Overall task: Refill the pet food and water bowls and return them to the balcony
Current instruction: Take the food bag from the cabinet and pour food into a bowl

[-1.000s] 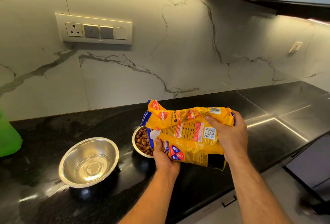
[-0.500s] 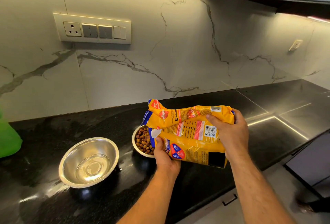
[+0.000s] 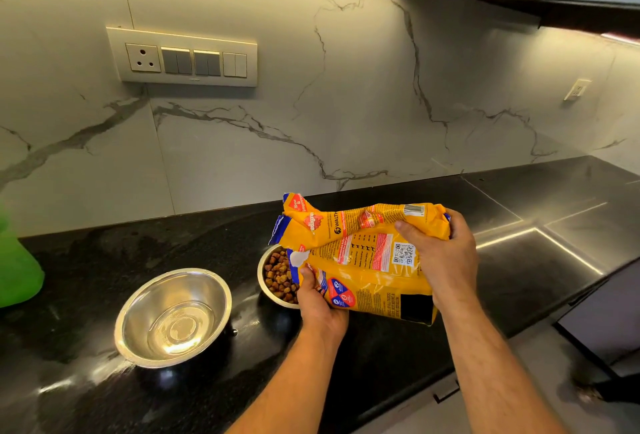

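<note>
While both hands are holding the yellow pet food bag (image 3: 360, 260) tipped on its side over the black countertop (image 3: 519, 260), its torn mouth is pointing left and hanging over the right part of the food bowl (image 3: 277, 277); the bag's long axis is running roughly left to right, so the kibble (image 3: 277, 274) is lying just left of the mouth, already heaped in the steel bowl; the left hand (image 3: 320, 305) is pinching the lower lip of the opening, thumb on top, right beside the bowl's near rim; the right hand (image 3: 443, 257) is gripping the bag's closed end, fingers curled over the crumpled upper edge, well to the right of the bowl; the left hand is the nearer one to the food; the water bowl (image 3: 173, 317) is sitting apart on the left, holding clear water; judging by the fill, the pour is looking nearly finished, and raising the mouth end would stop the flow.
</note>
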